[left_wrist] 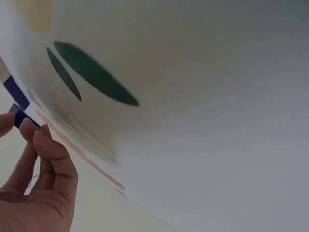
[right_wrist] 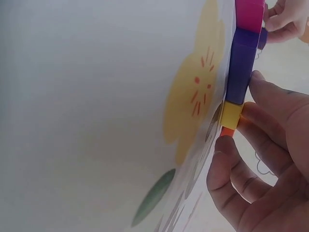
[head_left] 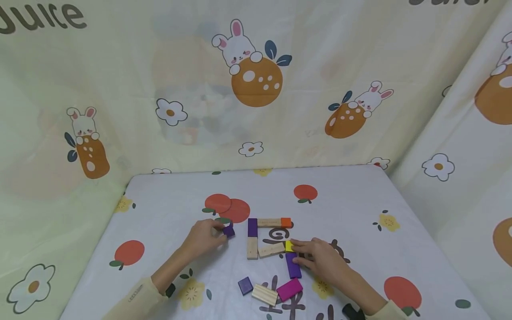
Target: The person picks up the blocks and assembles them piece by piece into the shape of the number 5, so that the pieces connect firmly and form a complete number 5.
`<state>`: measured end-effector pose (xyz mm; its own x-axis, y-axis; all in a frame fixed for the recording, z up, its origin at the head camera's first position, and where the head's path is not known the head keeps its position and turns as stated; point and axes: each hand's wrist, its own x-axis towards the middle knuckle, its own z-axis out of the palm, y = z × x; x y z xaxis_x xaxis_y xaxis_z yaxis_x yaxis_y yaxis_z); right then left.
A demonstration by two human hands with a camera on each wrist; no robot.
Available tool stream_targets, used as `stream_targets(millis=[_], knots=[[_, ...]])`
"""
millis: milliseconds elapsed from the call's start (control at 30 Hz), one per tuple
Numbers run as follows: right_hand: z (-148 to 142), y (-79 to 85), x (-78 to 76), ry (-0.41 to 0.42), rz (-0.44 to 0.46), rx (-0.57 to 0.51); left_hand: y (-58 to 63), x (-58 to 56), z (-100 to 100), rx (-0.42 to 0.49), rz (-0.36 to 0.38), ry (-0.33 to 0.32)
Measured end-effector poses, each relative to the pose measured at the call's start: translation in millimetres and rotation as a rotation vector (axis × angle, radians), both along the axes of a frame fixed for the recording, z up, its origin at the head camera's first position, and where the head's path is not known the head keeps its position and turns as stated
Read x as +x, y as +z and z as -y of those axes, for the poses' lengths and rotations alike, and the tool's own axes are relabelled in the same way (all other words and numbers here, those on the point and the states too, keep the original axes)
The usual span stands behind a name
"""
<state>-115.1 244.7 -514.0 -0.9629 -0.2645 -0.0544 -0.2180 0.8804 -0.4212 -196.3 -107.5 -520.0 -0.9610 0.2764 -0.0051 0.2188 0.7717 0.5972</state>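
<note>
In the head view my left hand (head_left: 205, 239) pinches a small dark purple cube (head_left: 228, 230), left of the block outline. The left wrist view shows that cube (left_wrist: 20, 115) between thumb and fingertips. My right hand (head_left: 325, 256) has its fingertips at the right side of a yellow block (head_left: 288, 246). Its thumb lies against a long purple block (head_left: 293, 266) just below. From the right wrist, the yellow block (right_wrist: 231, 115) sits end to end with the purple block (right_wrist: 241, 67). A plain wooden block (head_left: 272, 250) meets the yellow one's left side.
The outline continues with an upright wooden block (head_left: 252, 248), a purple block (head_left: 253, 227), a wooden block (head_left: 269, 223) and an orange block (head_left: 286, 222). Nearer me lie a magenta block (head_left: 290, 290), a ridged wooden block (head_left: 264, 295) and a purple cube (head_left: 245, 286).
</note>
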Motion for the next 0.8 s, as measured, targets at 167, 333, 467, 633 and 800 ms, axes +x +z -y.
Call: stream_targets(millis=[167,333,467,633,800], knots=[[0,0.6,-0.1,-0.003,0.007,-0.006,5.0,14.2,14,0.035,0.047,-0.137],[0,0.9,-0.7,-0.004,0.009,-0.003,11.8,26.9,24,0.015,0.097,-0.309],[0,0.6,-1.1,-0.008,0.006,0.001,13.9,35.8,27,-0.002,0.141,-0.402],[-1,-0.3,-1.2,0.013,-0.012,-0.013,13.4,42.0,27,-0.033,0.180,-0.452],[-2,-0.5,-0.4,0.027,-0.021,-0.021,9.5,45.0,25,-0.055,0.215,-0.458]])
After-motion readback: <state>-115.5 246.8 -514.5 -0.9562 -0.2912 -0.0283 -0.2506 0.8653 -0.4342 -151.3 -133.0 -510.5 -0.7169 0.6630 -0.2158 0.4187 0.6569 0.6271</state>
